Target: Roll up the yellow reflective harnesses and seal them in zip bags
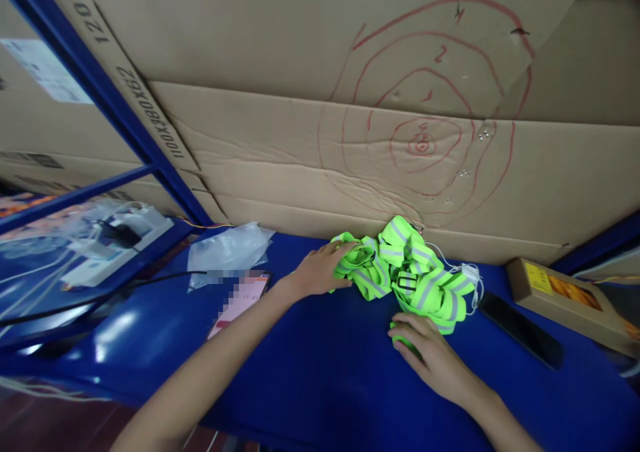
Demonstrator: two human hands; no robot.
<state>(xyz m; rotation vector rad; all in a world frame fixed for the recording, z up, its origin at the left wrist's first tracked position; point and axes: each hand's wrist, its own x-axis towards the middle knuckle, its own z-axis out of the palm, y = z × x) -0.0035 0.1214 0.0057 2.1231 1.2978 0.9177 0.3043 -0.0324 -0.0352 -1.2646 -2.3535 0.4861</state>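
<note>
A heap of neon-green reflective straps (373, 282) with silver stripes lies on the blue shelf against the cardboard. In the heap shows a black buckle (406, 281). My left hand (320, 270) curls its fingers round the left end of the straps. In front of the heap, my right hand (425, 349) is closed round a small green bit of strap (404, 340), most of it hidden by the fingers. Whether that bit joins the rest of the heap I cannot tell. White cord (473, 279) lies at the heap's right side.
A dark phone-like slab (523, 330) and an open cardboard box (575, 299) lie to the right. Left are a clear plastic bag (230, 249), a phone with a lit screen (245, 299), a black cable (145, 281) and a power strip (120, 245). Cardboard with red rings (423, 145) stands behind.
</note>
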